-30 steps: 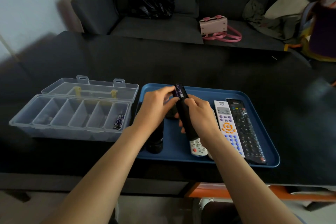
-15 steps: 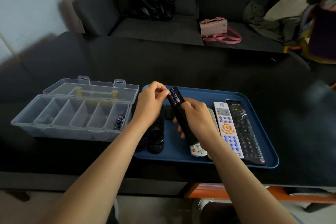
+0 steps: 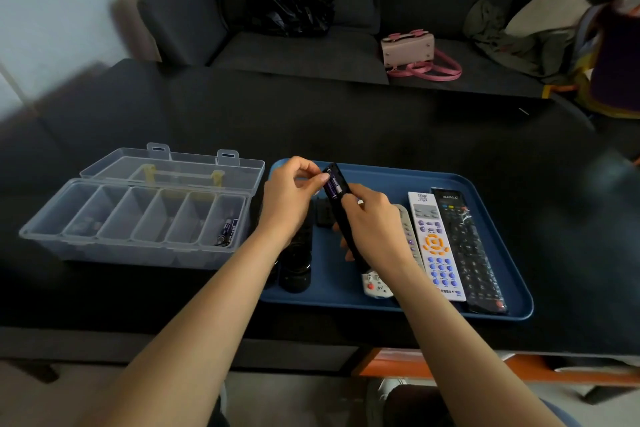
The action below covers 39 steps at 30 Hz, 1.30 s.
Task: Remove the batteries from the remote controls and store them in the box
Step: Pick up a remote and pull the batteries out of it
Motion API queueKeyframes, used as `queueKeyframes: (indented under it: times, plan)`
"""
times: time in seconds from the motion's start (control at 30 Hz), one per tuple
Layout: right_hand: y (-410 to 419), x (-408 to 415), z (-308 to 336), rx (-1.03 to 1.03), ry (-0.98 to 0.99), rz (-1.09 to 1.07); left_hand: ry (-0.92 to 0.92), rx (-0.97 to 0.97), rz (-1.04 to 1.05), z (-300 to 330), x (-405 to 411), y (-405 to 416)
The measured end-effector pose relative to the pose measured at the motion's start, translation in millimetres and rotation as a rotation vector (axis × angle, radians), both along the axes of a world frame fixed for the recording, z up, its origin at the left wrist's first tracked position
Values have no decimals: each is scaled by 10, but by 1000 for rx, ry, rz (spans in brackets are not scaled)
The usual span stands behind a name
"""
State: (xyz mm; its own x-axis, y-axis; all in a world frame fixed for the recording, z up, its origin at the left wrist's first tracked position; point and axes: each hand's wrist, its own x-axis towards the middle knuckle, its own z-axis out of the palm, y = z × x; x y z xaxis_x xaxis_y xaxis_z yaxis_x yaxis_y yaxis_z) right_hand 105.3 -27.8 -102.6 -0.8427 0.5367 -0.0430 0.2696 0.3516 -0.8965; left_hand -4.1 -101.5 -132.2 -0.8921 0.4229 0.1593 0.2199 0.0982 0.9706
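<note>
We hold a slim black remote control (image 3: 348, 232) in our right hand (image 3: 372, 225), back up, above the blue plastic tray (image 3: 346, 291) on the black counter (image 3: 346, 125). Our left hand (image 3: 289, 198) pinches at the purple batteries (image 3: 333, 188) in its open bay. Clear compartmented plastic box (image 3: 138, 222), left of the tray, lid open: purple batteries in its rightmost compartment (image 3: 227, 230).

A: Obstructions? The right hand (image 3: 372, 222) covers the middle of the black remote (image 3: 346, 218) and most of the grey remote (image 3: 377, 282).

B: Noted. The left forearm hides part of the dark remotes (image 3: 298, 263); labels on the batteries (image 3: 227, 230) in the box (image 3: 138, 246) are too small to read.
</note>
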Motion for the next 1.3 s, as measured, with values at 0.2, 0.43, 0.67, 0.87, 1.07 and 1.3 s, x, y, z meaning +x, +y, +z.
queueKeyframes:
  times: [0.2, 0.43, 0.67, 0.87, 1.07, 1.3]
  plan:
    - [-2, -85, -107, 165, -49, -8, -156, 107, 40, -12, 25, 91]
    - [12, -195, -139, 247, -84, -70, -124, 123, 196, -31, 60, 172]
    - [15, -168, -80, -53, -44, -57, 108, 169, 297, 53, 63, 139]
    - [65, -72, 48, -683, 12, -94, 225, -37, 118, 130, 56, 102]
    - [69, -46, 46, -590, -10, -77, 451, -349, -79, 73, 74, 58]
    - [54, -69, 51, -520, -7, -70, 568, -445, -136, 120, 56, -31]
